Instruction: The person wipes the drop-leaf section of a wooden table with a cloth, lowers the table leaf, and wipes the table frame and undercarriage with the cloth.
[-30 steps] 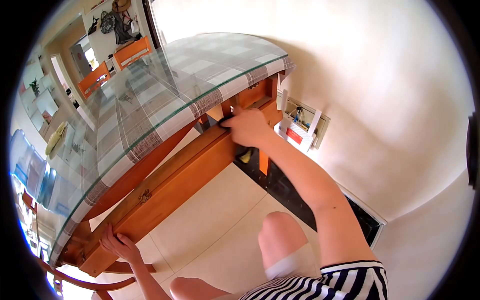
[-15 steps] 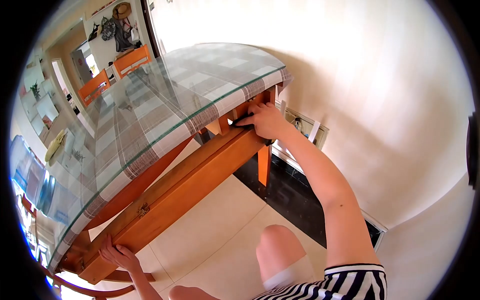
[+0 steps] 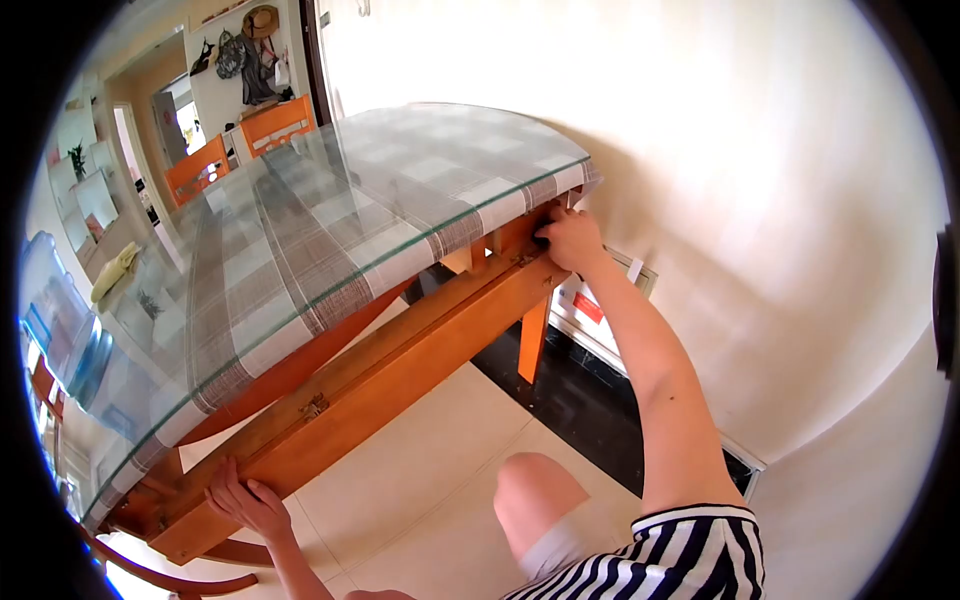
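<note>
An orange-brown wooden rail [image 3: 420,345] runs diagonally along the side of a table, below its edge. My left hand [image 3: 250,505] rests on the rail's near end, fingers stretched over the upper edge and thumb apart on the front face. At the far end, my right hand [image 3: 575,243] is closed, pressing a dark bundle that looks like black cloth [image 3: 543,236] into the gap under the tabletop. Its fingertips are partly hidden. A small metal fitting [image 3: 314,406] sits on the rail's upper face.
A glass sheet over a checked tablecloth [image 3: 400,195] covers the tabletop. Wooden chairs [image 3: 275,124] stand beyond it. The pale wall [image 3: 760,230] is close on the right. A table leg [image 3: 533,340] stands over the black floor strip [image 3: 580,410]. A blue water bottle [image 3: 75,330] is at the left.
My right hand has slid along the rail toward its far end, taking the black cloth with it. My left hand stays at the near end. The view has shifted slightly.
</note>
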A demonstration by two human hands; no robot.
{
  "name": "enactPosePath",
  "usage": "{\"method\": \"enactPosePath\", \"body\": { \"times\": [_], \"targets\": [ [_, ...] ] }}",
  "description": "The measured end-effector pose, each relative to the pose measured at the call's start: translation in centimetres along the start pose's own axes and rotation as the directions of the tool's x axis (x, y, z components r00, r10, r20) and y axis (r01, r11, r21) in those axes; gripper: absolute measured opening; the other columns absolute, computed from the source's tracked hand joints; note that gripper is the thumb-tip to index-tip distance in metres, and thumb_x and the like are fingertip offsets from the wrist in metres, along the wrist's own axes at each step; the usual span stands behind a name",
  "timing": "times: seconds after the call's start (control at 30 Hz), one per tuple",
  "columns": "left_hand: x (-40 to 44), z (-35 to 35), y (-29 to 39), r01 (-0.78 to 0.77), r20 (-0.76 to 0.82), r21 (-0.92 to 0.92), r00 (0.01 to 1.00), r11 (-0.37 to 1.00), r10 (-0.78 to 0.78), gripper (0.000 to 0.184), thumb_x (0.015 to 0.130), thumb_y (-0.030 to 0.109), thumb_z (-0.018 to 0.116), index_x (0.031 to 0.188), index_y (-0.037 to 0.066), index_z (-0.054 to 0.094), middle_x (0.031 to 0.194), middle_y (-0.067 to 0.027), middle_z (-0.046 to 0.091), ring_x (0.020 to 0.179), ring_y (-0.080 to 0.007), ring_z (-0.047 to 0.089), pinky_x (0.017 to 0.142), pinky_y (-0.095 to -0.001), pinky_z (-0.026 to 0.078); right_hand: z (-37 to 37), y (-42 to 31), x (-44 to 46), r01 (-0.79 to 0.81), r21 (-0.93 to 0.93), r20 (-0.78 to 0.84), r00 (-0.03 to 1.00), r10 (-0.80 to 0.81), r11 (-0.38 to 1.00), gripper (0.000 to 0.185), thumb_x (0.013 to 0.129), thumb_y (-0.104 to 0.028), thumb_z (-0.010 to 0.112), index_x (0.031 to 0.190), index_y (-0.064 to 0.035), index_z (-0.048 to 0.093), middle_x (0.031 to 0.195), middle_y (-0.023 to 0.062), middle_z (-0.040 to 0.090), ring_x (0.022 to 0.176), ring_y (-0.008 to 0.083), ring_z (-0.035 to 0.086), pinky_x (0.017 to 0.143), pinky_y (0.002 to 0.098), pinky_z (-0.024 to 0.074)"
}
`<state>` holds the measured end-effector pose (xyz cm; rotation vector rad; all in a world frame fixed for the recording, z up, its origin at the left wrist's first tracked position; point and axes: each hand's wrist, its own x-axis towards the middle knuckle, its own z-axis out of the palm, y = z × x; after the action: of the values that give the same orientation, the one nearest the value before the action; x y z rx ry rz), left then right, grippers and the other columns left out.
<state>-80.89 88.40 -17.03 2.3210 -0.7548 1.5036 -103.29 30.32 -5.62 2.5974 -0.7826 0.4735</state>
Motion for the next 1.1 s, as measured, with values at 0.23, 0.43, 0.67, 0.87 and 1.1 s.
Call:
{"method": "enactPosePath", "body": {
  "times": [0.23, 0.43, 0.67, 0.87, 1.1],
  "targets": [
    [0.3, 0.0, 0.0, -0.019, -0.026, -0.034, 1.0, 0.999, 0.018, 0.041, 0.104, 0.029, 0.029, 0.123, 0.005, 0.055, 0.125, -0.0104, 0.059, 0.119, -0.0298, 0.051, 0.111, -0.0517, 0.026, 0.1, -1.3, -2.3, 0.143, 0.157, -0.239, 0.966, -0.103, 0.977, 0.039, 0.073, -0.008, 0.056, 0.1, -0.0261, 0.076, 0.103, 0.0082, 0.062, 0.095, 0.0279, 0.061, 0.081, 0.0425, 0.0493],
    [0.0, -0.2, 0.0, -0.037, -0.014, 0.024, 0.999, 0.999, 0.038, 0.041, 0.103, 0.028, 0.029, 0.122, 0.003, 0.056, 0.124, -0.0114, 0.059, 0.116, -0.0301, 0.053, 0.11, -0.0527, 0.027, 1.6, -0.7, -1.3, -0.111, 0.01, -0.084, 0.99, 0.111, 0.994, 0.039, 0.078, -0.015, 0.058, 0.11, -0.0316, 0.074, 0.104, 0.0095, 0.059, 0.09, 0.0264, 0.063, 0.077, 0.0407, 0.049],
    [0.1, -0.1, -0.2, -0.03, -0.014, 0.035, 0.999, 0.999, 0.03, 0.041, 0.103, 0.028, 0.03, 0.121, 0.003, 0.057, 0.123, -0.0127, 0.059, 0.115, -0.0308, 0.053, 0.11, -0.0529, 0.027, 2.3, 0.3, -1.7, -0.067, 0.096, -0.209, 0.974, 0.086, 0.993, 0.037, 0.078, -0.014, 0.059, 0.108, -0.0292, 0.073, 0.099, 0.0089, 0.059, 0.086, 0.0267, 0.063, 0.074, 0.0389, 0.049],
    [-0.2, 0.3, -1.1, -0.057, -0.03, 0.062, 0.998, 0.996, 0.058, 0.041, 0.103, 0.028, 0.03, 0.121, 0.003, 0.057, 0.123, -0.0129, 0.06, 0.114, -0.0323, 0.053, 0.109, -0.0528, 0.027, 3.4, 1.0, -1.6, -0.09, -0.039, -0.281, 0.957, 0.075, 0.995, 0.026, 0.087, -0.015, 0.053, 0.1, -0.024, 0.074, 0.095, 0.0088, 0.06, 0.084, 0.0249, 0.063, 0.073, 0.0382, 0.0455],
    [0.0, 0.1, -0.5, -0.044, -0.033, 0.116, 0.998, 0.992, 0.048, 0.042, 0.104, 0.029, 0.029, 0.121, 0.003, 0.057, 0.122, -0.0132, 0.06, 0.114, -0.0341, 0.052, 0.106, -0.0525, 0.029, 1.1, 3.8, -5.0, -0.284, 0.321, -0.049, 0.948, 0.315, 0.904, 0.032, 0.078, -0.011, 0.059, 0.106, -0.0218, 0.072, 0.099, 0.0095, 0.061, 0.09, 0.0307, 0.063, 0.076, 0.0413, 0.0516]
  ]
}}
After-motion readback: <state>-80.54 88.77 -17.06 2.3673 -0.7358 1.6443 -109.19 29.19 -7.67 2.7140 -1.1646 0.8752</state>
